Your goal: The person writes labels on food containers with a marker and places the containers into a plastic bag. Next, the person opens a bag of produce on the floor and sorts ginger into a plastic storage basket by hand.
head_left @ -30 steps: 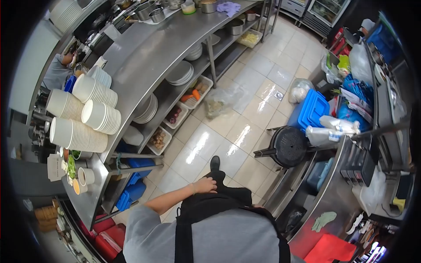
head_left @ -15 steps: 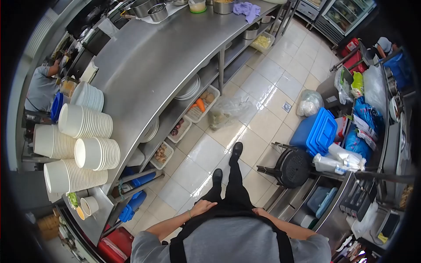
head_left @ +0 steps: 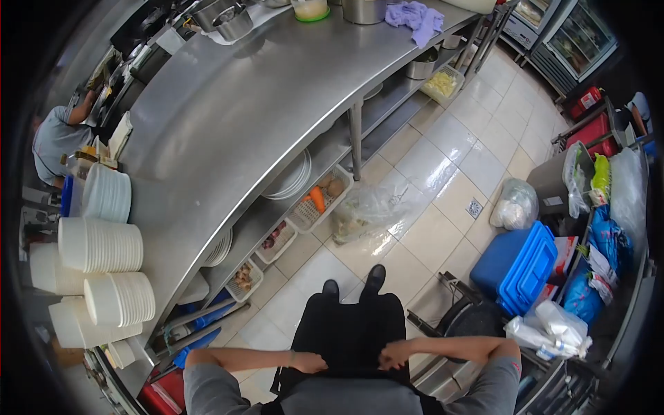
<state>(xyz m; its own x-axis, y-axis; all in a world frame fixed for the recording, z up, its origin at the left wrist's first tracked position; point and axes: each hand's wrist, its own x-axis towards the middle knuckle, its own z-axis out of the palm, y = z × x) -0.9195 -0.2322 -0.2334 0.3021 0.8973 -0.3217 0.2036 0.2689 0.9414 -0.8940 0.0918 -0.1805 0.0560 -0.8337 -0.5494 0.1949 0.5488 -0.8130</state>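
Wearer's hands are low and apart over the black cloth (head_left: 349,325) across the lap, knees bent. Left hand (head_left: 308,362): fingers loosely bent, knuckles up, at the cloth; can't tell if it pinches any. Right hand (head_left: 395,355): half curled, fingers toward the cloth, nothing seen in it; contact unclear. Black shoes (head_left: 374,279) sit on the tiles just past the knees. Black stool (head_left: 472,327) on the right, white bags (head_left: 548,333) near it, then the blue box (head_left: 517,266). On the left, white bowls (head_left: 102,244) are stacked at the near end of the steel counter (head_left: 228,142). Baskets sit low under it: brown pieces (head_left: 243,281), then red-purple ones, then the carrot basket (head_left: 315,213). Clear bag (head_left: 365,213) lies on the floor beside that last basket. Further out: floor drain (head_left: 474,208), grey bin (head_left: 561,185) to its right. Purple cloth (head_left: 415,19) and a pot (head_left: 364,10) are at the counter's far end. Co-worker (head_left: 57,144) is beyond the counter, left; glass-door fridge (head_left: 578,43) at the back.
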